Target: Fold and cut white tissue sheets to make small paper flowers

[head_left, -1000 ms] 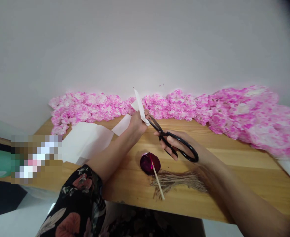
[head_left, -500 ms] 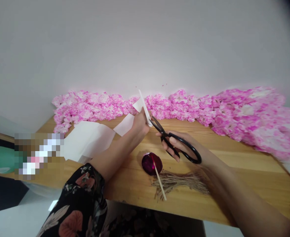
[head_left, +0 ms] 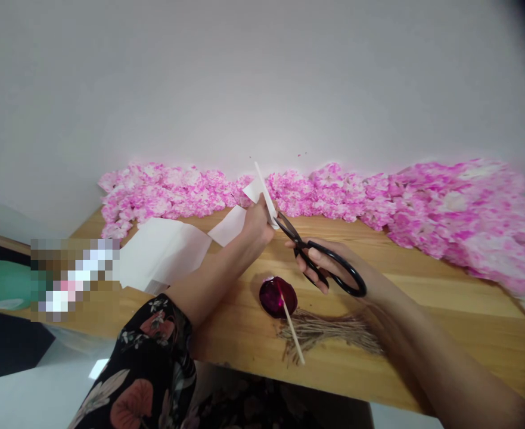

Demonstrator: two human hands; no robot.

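Above the middle of the wooden table (head_left: 423,286), my left hand (head_left: 258,220) is closed on a folded piece of white paper (head_left: 266,192). Black-handled scissors (head_left: 336,262) are in my right hand (head_left: 329,256), with fingers through or around the loops. Their blades point up and left and reach the paper's lower end beside my left fingers. Whether the blades have cut into it I cannot tell. Just below the scissors sits a small bowl of dark magenta liquid (head_left: 276,298) with a thin wooden stick (head_left: 294,333) leaning out of it.
Pink and white artificial flowers (head_left: 177,190) line the wall, heaped larger at the right (head_left: 459,208). White paper sheets (head_left: 164,250) lie left of my forearm. A bundle of thin brown stems (head_left: 334,330) rests near the front edge. A green object (head_left: 7,283) is at far left.
The whole view has shifted slightly to the right. My hands, the paper and the scissors keep nearly the same pose to one another.
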